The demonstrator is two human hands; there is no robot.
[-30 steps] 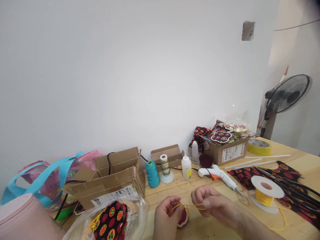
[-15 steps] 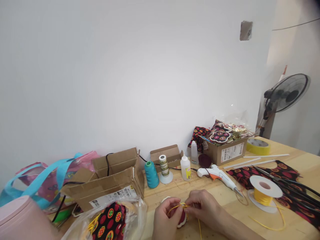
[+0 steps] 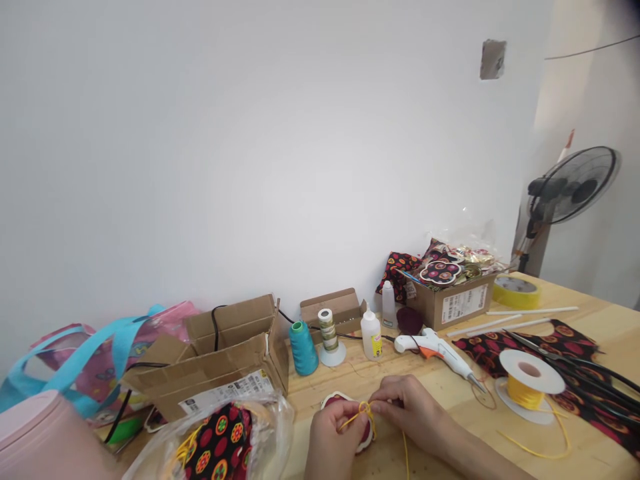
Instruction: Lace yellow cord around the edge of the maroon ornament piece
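Note:
My left hand (image 3: 331,437) is closed around a small red fabric-covered ornament (image 3: 363,433) with a white edge, low in the middle of the view. My right hand (image 3: 413,413) pinches a yellow cord (image 3: 364,412) right beside it, fingertips touching the left hand's. The cord loops over the ornament and one loose end hangs down toward the bottom edge. A spool of the same yellow cord (image 3: 531,385) stands on the wooden table (image 3: 590,427) to the right, apart from both hands.
A white glue gun (image 3: 435,351), glue bottles (image 3: 371,335), a teal thread cone (image 3: 303,347) and a small spool (image 3: 329,337) stand behind the hands. Cardboard boxes (image 3: 220,363) and a plastic bag of patterned fabric (image 3: 220,443) lie at left. Patterned cloth and scissors (image 3: 555,357), yellow tape (image 3: 516,292), a fan (image 3: 570,187) at right.
My right hand moved left and came together with the left hand at the ornament. The yellow cord, stretched between the hands before, is now bunched in a small loop at my fingertips.

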